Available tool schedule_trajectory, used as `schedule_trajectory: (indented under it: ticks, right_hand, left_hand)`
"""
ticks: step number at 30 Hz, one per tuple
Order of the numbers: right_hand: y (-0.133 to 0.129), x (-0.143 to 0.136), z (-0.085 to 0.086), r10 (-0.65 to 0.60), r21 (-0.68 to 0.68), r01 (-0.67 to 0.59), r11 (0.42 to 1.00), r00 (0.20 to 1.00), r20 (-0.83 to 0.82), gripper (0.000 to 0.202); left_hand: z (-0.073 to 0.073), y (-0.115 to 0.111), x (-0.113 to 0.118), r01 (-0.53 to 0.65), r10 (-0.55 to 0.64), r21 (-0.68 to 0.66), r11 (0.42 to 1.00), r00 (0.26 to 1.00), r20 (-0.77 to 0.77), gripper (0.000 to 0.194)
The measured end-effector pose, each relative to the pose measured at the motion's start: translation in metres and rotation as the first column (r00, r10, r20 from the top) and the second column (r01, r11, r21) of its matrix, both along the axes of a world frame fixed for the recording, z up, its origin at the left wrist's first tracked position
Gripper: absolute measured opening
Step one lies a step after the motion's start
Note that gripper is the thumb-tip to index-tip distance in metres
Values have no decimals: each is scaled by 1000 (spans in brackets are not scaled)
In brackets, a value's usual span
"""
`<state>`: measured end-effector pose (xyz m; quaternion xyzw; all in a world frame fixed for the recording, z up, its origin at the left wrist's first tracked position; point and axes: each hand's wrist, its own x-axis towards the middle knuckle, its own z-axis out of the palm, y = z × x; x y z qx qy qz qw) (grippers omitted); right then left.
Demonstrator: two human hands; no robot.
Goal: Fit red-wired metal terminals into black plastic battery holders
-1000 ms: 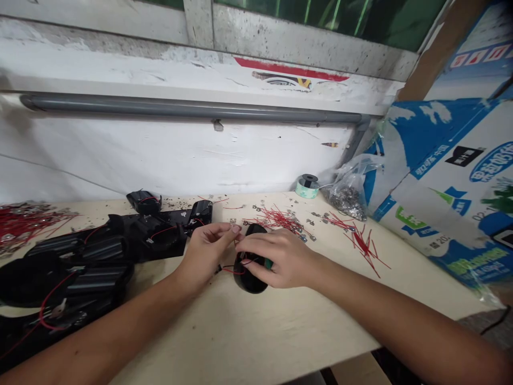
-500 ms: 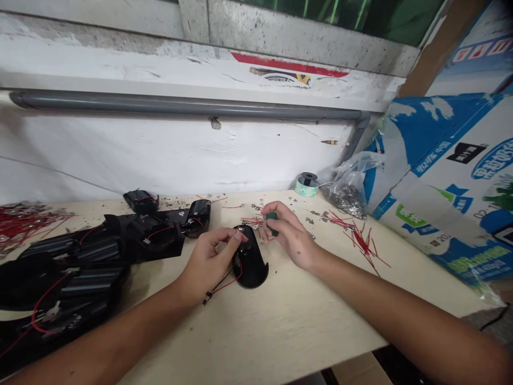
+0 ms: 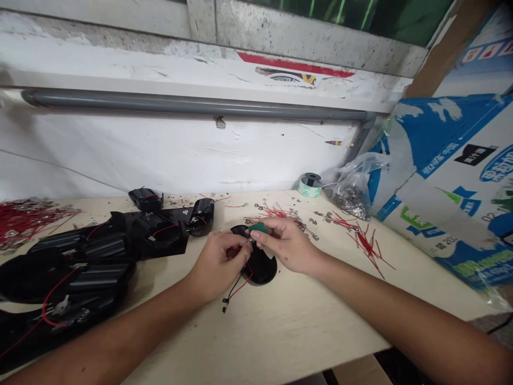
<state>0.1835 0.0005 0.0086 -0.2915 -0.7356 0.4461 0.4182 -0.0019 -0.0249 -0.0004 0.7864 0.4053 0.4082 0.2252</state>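
Over the middle of the table, my left hand (image 3: pixel 224 259) is closed in a pinch on a small shiny metal piece (image 3: pixel 251 240). Opposite it, my right hand (image 3: pixel 290 246) grips a small flat green piece (image 3: pixel 257 228) between thumb and fingers, close to the left fingertips. Beneath both hands lies a black plastic housing (image 3: pixel 262 270), its upper part largely covered by the fingers. A red wire (image 3: pixel 242 283) and a thin black wire (image 3: pixel 234 289) trail from it, with small dark ends on the table.
Several black housings (image 3: pixel 100 246) with red wires crowd the left. Red wires with metal tabs (image 3: pixel 28 222) are heaped beyond; more red wires (image 3: pixel 366 243) lie right. A tape roll (image 3: pixel 309 186), a plastic bag of metal parts (image 3: pixel 352 195) and a blue-white carton (image 3: pixel 449 187) border the table.
My right hand has moved down and left with the green piece, bringing it to my left fingertips. Red wires behind it are now uncovered. The view has shifted slightly.
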Motion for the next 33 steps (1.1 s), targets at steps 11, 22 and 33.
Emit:
schedule_trajectory:
  ticks: [11,22,33]
  right_hand:
    - [-1,-2,0,-31,-13,31,999,999,19,34]
    - [-1,-3,-2,-4,-69,1,998,999,-48,27]
    - [-2,-3,-1,-44,-29,46,999,997,59,37]
  left_hand:
    - [2,-3,1,-30,33,45,999,998,-62,29]
    - [3,-1,0,0,0,-16,1000,1000,12,26]
    - [4,-3,1,-6,10,62,998,998,-56,32]
